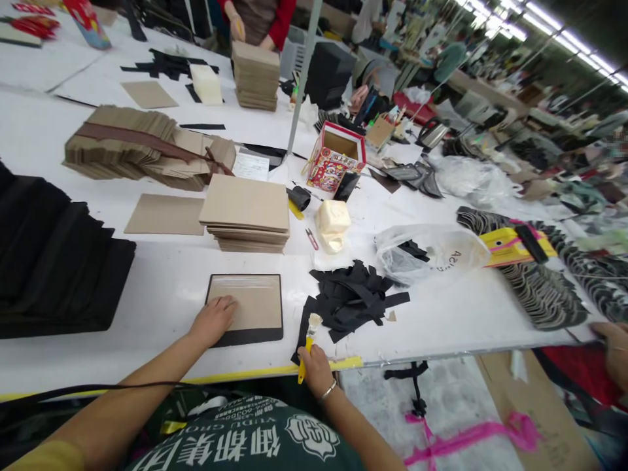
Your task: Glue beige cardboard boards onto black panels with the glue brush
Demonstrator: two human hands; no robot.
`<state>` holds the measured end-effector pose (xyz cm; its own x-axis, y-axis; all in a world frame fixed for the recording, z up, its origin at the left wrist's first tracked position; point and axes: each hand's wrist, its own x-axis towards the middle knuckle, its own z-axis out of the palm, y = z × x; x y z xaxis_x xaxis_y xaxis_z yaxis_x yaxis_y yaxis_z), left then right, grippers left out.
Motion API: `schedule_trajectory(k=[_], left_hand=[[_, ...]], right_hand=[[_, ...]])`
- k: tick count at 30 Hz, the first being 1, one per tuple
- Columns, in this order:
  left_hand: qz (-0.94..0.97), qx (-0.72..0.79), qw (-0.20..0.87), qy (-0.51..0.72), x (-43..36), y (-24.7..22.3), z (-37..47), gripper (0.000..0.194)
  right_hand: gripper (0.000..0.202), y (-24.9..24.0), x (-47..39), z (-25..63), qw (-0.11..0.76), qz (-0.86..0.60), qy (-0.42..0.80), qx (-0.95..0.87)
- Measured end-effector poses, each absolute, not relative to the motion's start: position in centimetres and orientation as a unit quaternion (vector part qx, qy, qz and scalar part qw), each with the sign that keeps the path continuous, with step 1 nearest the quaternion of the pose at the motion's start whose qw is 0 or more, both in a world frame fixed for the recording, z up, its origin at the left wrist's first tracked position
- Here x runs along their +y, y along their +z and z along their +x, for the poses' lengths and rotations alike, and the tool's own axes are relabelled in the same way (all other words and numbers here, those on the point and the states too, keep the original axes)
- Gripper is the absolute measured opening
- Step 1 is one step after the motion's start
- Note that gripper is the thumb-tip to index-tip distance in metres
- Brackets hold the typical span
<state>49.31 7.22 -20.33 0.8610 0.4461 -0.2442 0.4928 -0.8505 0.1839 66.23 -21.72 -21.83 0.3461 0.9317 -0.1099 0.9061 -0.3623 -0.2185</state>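
Note:
My left hand [216, 319] lies on the left side of a tan cardboard panel [258, 304], its fingers stretched out. The panel rests on a black sheet [250, 337] that shows as a thin border and a wider band along the near side. Near the table's front edge, my right hand [316, 367] is closed around the yellow handle of a glue brush [310, 340], bristles pointing away from me. A black strip [303, 320] lies beside the brush; whether my fingers also touch it I cannot tell. Just beyond is a heap of black strips [353, 294].
A cardboard stack [248, 206] and a loose board [164, 214] lie beyond the panel. Black stacked pieces [53, 255] rise at left. A cream-coloured container [333, 222], small snips [312, 239], a plastic bag [432, 252] and a red box [336, 154] stand rightward. A co-worker's hand [615, 343] shows at right.

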Motion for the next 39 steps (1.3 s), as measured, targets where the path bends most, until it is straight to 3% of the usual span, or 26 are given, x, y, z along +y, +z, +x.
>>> schedule_trajectory(k=[5, 9, 12, 15, 18, 21, 26, 39], left_hand=[[0.944, 0.246, 0.21, -0.073, 6.3, -18.1, 50.6, 0.054], [0.873, 0.13, 0.47, -0.029, 4.3, -13.9, 53.1, 0.075], [0.738, 0.128, 0.656, -0.091, 3.4, -12.1, 54.5, 0.055], [0.637, 0.217, 0.729, -0.126, 3.5, -12.5, 54.2, 0.037], [0.608, 0.275, 0.736, -0.114, 4.2, -13.9, 53.1, 0.032], [0.622, 0.286, 0.721, -0.11, 4.8, -14.8, 52.3, 0.03], [0.579, 0.348, 0.727, -0.123, 7.0, -15.7, 50.9, 0.03], [0.547, 0.573, 0.61, 0.018, 12.7, -20.3, 50.2, 0.029]], right_hand=[[0.014, -17.9, -18.3, 67.7, 0.231, -0.824, 0.193, -0.479], [0.015, -12.4, -14.0, 67.7, 0.376, -0.775, 0.288, -0.419], [0.015, -10.4, -11.6, 67.3, 0.428, -0.742, 0.302, -0.419], [0.014, -10.2, -10.1, 67.0, 0.445, -0.751, 0.276, -0.402], [0.021, -10.7, -9.2, 66.6, 0.451, -0.747, 0.289, -0.393], [0.033, -11.5, -8.4, 66.2, 0.405, -0.767, 0.269, -0.418], [0.015, -13.6, -7.3, 66.9, 0.311, -0.825, 0.191, -0.432], [0.024, -20.5, -1.9, 70.6, 0.301, -0.845, 0.14, -0.419]])
